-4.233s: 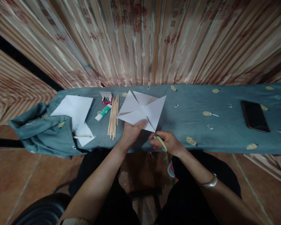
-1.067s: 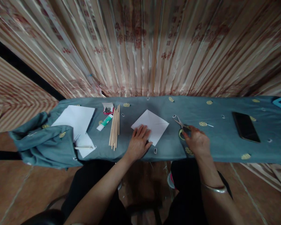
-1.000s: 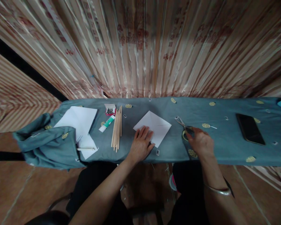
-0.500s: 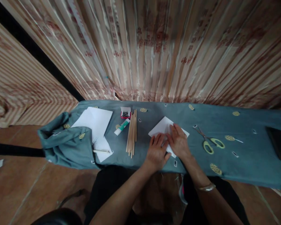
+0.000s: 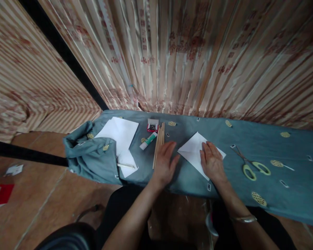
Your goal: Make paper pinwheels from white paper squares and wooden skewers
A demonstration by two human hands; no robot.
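While right hand (image 5: 213, 162) lies flat, likely steadying paper (image 5: 193, 152) right of frame centre, left hand (image 5: 165, 167) sits loose and empty by sticks (image 5: 159, 139).

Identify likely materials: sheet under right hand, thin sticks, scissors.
Sheet: likely paper, matte white, thin, crisp-edged.
Thin sticks: wood or bamboo, judging by pale tan colour; seemingly unvarnished.
Scissors: blades likely metal, thin, grey; handles probably smooth plastic, pale green.
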